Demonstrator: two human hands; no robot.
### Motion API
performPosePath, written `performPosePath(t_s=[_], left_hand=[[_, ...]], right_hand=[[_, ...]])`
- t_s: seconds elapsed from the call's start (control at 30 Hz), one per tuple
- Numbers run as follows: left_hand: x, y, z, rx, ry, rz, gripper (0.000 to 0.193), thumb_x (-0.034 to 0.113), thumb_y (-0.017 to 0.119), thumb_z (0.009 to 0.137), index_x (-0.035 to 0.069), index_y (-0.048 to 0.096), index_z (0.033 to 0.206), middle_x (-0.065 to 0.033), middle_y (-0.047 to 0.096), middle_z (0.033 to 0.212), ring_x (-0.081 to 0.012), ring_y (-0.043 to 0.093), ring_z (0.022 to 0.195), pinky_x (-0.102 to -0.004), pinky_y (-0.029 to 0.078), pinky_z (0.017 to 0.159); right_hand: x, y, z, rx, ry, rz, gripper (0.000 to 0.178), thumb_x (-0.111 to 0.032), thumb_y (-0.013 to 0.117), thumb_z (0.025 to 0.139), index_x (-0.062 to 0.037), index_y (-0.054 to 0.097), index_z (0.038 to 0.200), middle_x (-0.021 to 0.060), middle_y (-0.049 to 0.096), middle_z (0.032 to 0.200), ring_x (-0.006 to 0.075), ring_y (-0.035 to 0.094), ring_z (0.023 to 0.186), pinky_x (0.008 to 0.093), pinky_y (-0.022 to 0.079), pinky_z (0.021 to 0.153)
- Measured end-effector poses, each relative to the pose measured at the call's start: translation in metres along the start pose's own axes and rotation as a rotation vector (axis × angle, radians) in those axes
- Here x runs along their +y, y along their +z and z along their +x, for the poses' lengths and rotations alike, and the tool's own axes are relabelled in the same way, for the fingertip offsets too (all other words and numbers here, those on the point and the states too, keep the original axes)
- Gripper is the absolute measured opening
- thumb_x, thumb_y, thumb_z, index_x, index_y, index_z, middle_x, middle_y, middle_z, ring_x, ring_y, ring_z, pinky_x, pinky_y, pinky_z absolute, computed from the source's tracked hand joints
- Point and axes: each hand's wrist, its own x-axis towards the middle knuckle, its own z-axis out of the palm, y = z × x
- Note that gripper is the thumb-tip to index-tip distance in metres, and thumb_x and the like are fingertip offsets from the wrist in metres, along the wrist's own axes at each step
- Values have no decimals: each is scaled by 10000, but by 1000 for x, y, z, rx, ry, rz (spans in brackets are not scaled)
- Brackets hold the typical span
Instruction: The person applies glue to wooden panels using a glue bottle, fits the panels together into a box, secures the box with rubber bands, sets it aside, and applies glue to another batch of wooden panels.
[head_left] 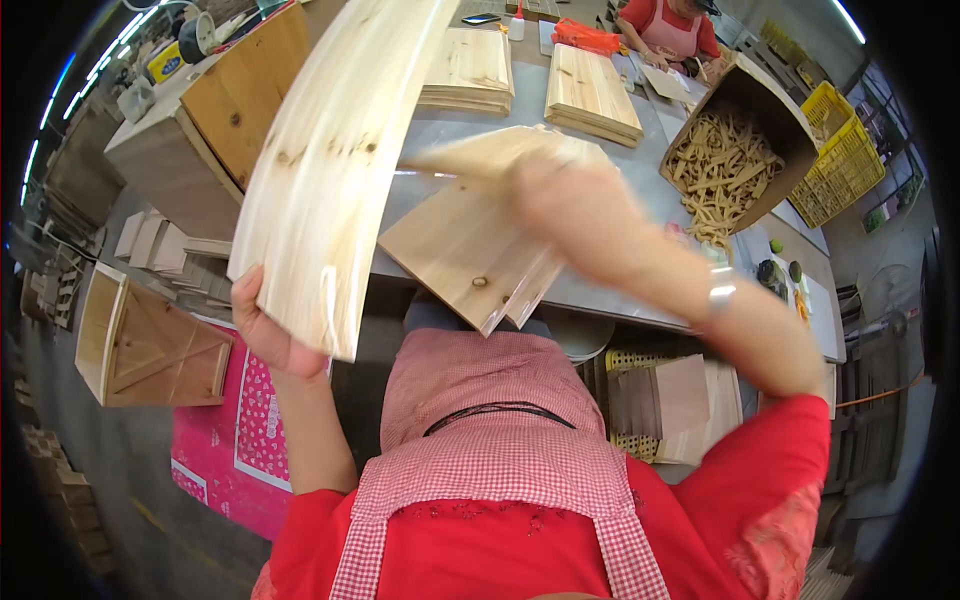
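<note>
My left hand (280, 335) grips the lower corner of a long pale wooden board (335, 170), thumb on its face. The board stands tilted upward, knots showing on its glossy surface. My right hand (570, 195) is smeared by motion but looks closed around a thin tan strip (450, 162), blurred, whose end reaches the board's right edge. What kind of thing the strip is cannot be made out. Below my right hand, overlapping wooden boards (470, 250) lie on the grey table (420, 130), their near corners jutting past its front edge.
Two stacks of boards (467, 65) (595, 95) stand farther back. At right, an open box (790, 140) spills tan bands (722, 170) beside a yellow crate (830, 160). A wooden cabinet (250, 90) stands left. Across the table sits a co-worker (675, 30).
</note>
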Motion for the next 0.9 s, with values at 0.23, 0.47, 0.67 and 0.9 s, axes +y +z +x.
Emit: performPosePath(t_s=[0.23,0.47,0.67,0.9], left_hand=[[-13,5,1,187,154,112,481,239,525,955,-40,507,1347,-202,628,1263,-307,668,1057,-458,581,856],[-32,-20,25,119,85,58,550,244,513,947,-47,448,1409,-253,551,1365,-376,583,1220,-539,479,1037],[-32,-33,23,214,110,65,590,238,502,949,-43,386,1454,-252,503,1421,-401,531,1283,-543,429,1088],[-31,-40,21,200,94,124,606,225,530,941,-24,376,1472,-209,479,1463,-356,491,1332,-521,370,1135]], right_hand=[[126,-46,-35,318,208,28,252,-17,572,869,-39,567,1120,221,657,897,418,645,837,489,511,706],[282,149,9,578,278,-221,417,48,564,817,-51,553,1222,166,651,1194,367,630,1086,455,511,931],[303,269,-3,269,472,-164,495,96,560,772,-26,536,1251,143,576,1349,354,536,1246,429,433,1066],[188,219,34,-79,601,91,379,-322,677,863,-10,601,1065,180,683,1005,373,615,1102,465,482,923]])
